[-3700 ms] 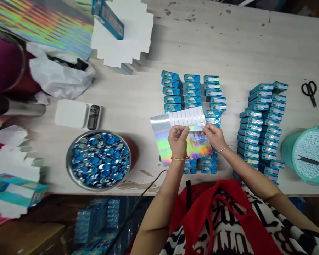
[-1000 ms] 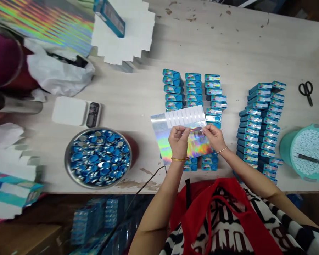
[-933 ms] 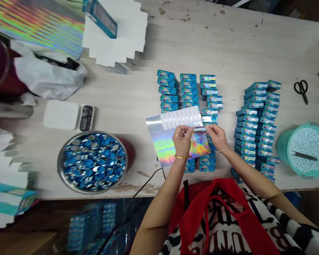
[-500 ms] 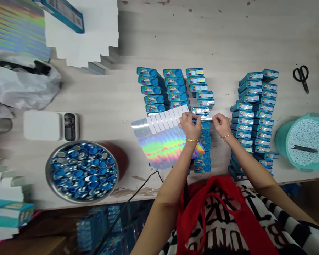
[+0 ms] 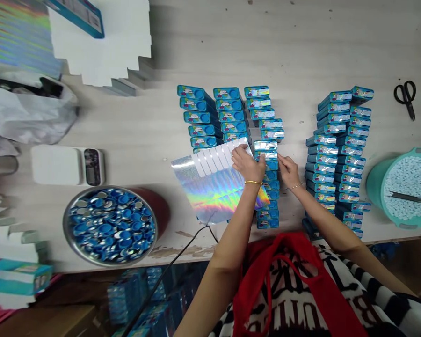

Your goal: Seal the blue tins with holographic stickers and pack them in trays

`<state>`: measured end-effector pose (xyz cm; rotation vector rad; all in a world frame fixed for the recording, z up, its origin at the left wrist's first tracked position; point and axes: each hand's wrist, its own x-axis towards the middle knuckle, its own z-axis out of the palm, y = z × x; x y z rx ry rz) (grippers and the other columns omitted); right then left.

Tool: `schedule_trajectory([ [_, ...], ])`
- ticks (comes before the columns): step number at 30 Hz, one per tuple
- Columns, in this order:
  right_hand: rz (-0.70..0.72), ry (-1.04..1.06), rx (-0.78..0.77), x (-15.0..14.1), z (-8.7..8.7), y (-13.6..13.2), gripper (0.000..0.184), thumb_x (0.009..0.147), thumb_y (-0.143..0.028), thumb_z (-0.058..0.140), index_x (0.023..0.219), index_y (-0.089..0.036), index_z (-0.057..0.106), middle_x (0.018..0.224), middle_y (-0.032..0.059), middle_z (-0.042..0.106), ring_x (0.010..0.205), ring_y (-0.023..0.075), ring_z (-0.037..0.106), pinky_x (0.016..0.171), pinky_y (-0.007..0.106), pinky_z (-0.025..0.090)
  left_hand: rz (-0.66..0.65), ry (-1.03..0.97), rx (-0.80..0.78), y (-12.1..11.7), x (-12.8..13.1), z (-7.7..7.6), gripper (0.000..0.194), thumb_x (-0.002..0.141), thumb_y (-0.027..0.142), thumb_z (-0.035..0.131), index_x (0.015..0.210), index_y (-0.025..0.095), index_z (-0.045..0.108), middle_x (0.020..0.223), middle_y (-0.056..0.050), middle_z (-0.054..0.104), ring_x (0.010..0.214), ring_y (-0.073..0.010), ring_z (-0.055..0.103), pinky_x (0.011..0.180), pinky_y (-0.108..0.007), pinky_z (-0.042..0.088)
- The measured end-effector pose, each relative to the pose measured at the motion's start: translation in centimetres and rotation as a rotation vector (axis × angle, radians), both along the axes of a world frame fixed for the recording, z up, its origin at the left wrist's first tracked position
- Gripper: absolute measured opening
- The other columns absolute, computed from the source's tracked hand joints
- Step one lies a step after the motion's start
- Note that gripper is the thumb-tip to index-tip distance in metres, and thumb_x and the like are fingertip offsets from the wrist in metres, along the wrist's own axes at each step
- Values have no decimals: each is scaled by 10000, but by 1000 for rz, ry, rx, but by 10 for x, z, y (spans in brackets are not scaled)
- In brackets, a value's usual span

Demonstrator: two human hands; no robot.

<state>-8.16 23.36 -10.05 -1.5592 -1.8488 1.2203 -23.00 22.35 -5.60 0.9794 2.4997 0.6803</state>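
Note:
My left hand (image 5: 248,164) lies over the right part of a shiny holographic sticker sheet (image 5: 214,196), its thumb and index finger apart. The thumb is close to the left end of a small blue tin topped by a silvery sticker (image 5: 267,155). At that tin's right end is my right hand (image 5: 289,170), with its index finger stretched toward the edge. White backing strips (image 5: 213,159) show along the sheet's upper side. The sheet covers parts of the rows of upright blue tins (image 5: 230,105); some tins bear shiny labels (image 5: 257,91) on top.
More labelled tins (image 5: 323,159) stand to the right, beside black scissors (image 5: 405,99) and a turquoise bucket (image 5: 375,187) of white pieces. A metal bowl (image 5: 67,234) of blue lids, a kitchen scale (image 5: 56,164) and stacked white boxes (image 5: 101,42) occupy the left side.
The silvery sticker that both hands held stretched out now lies on the tin. My left index finger has drawn back to the upper left; my right hand has come slightly down.

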Motion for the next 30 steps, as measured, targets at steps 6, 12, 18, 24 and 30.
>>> schedule_trajectory([
  [6, 148, -406, 139, 6, 31, 10, 498, 986, -217, 358, 1410, -157, 614, 1052, 131, 643, 1013, 271, 557, 909, 409, 386, -30, -50, -1, -3, -12, 10, 449, 806, 397, 740, 1164, 205, 547, 1256, -161, 581, 1184, -372, 537, 964, -504, 426],
  [12, 491, -375, 386, -87, 77, 21, 490, 1051, -276, 313, 1476, -183, 537, 1118, 153, 611, 1068, 300, 491, 906, 427, 358, -161, 104, 209, -48, -137, 18, 249, 971, 267, 452, 1133, 206, 632, 1169, -128, 655, 1130, -278, 567, 1027, -445, 395],
  [18, 882, -468, 313, -196, 65, 3, 476, 1038, -166, 352, 1495, -148, 484, 1230, 193, 613, 1143, 302, 475, 927, 437, 380, -323, 214, -126, -71, -225, 2, 275, 941, 263, 494, 1085, 212, 723, 1155, -152, 677, 1088, -336, 542, 936, -477, 380],
  [24, 877, -537, 291, -207, 56, 1, 465, 1057, -234, 363, 1505, -160, 463, 1299, 200, 589, 1176, 303, 480, 937, 429, 368, -452, 297, -53, -78, -229, -14, 280, 993, 320, 469, 1018, 244, 737, 1096, -128, 697, 1014, -309, 524, 856, -461, 324],
  [30, 863, -551, 268, -207, 61, -1, 478, 1062, -261, 359, 1522, -182, 458, 1297, 198, 587, 1180, 309, 481, 944, 428, 354, -513, 302, 100, -95, -229, -17, 187, 960, 278, 521, 957, 252, 707, 1152, -104, 717, 1020, -291, 551, 843, -443, 326],
])
